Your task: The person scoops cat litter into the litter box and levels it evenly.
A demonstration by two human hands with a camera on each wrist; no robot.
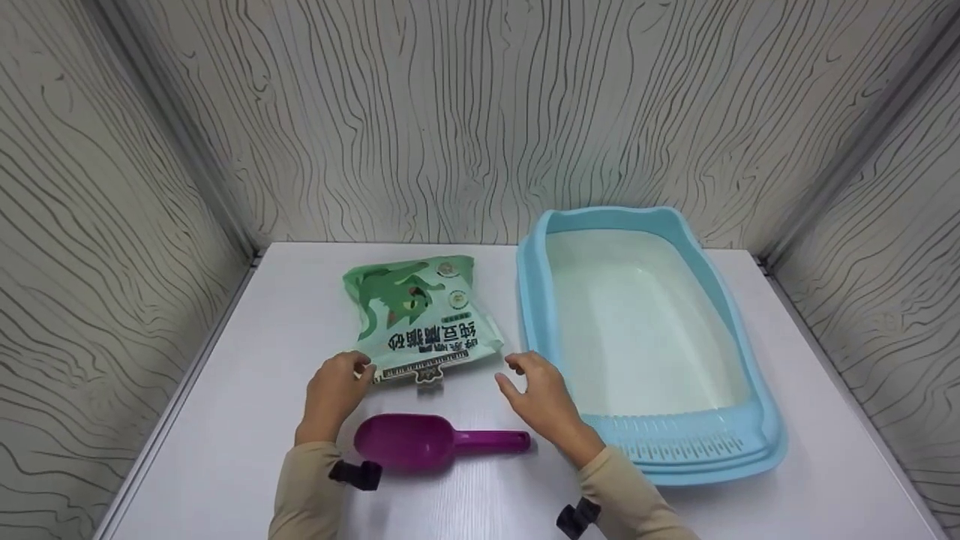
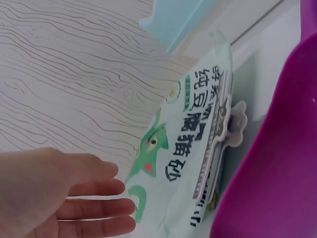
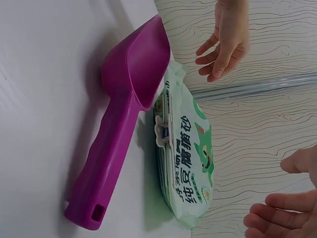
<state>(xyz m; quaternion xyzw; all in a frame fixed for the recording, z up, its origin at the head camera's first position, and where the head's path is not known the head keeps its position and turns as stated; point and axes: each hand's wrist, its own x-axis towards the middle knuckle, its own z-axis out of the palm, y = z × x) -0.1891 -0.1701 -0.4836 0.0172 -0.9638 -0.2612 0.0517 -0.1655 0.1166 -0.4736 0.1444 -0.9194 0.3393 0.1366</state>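
Note:
A green bag of cat litter (image 1: pixel 420 300) lies on the white table, with a cat drawing and dark lettering. A clip bar (image 1: pixel 429 373) runs along its near edge. My left hand (image 1: pixel 337 386) is at the bag's near left corner with relaxed fingers; the left wrist view leaves a grip or firm contact unseen. Right of the bag, my right hand (image 1: pixel 544 397) is held with fingers and thumb apart, touching nothing. Between the forearms lies a purple scoop (image 1: pixel 409 441), its handle pointing right; it looms close in the left wrist view.
A light blue litter box (image 1: pixel 536 300) with a pale inner base stands on the right of the table, near my right hand. Its near end has a slotted ledge (image 1: pixel 682 442). Wood-grain patterned panels (image 1: pixel 450 120) rise behind the table and at both sides.

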